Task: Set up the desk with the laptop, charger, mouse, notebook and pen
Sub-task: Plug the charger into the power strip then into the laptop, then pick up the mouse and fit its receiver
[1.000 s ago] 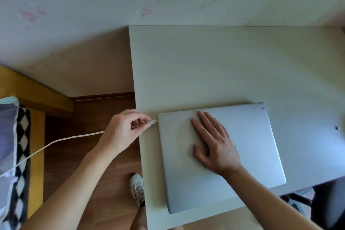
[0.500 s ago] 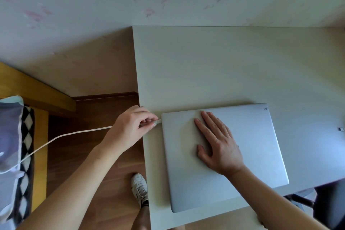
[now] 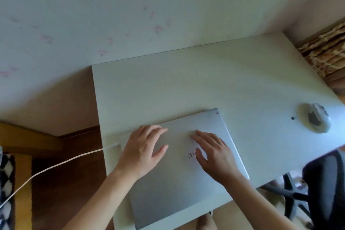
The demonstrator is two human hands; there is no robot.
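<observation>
A closed silver laptop (image 3: 173,190) lies flat near the front edge of the white desk (image 3: 186,84). My left hand (image 3: 143,149) rests flat on the lid's left part, fingers apart. My right hand (image 3: 214,155) lies flat on the lid's right part beside a small dark logo. A white charger cable (image 3: 56,164) runs from the lower left across the floor up to the laptop's left side; its plug end is hidden behind my left hand. A grey mouse (image 3: 315,119) sits on the desk at the far right. No notebook or pen is in view.
A tiny dark piece (image 3: 294,118) lies just left of the mouse. A black office chair (image 3: 324,186) stands at the lower right. A patterned curtain (image 3: 326,56) hangs past the desk's right end. A bed edge with checked fabric (image 3: 7,183) is at the left.
My left hand has let go of the cable plug and moved onto the laptop lid. The view has swung right, which brings the mouse, chair and curtain into sight.
</observation>
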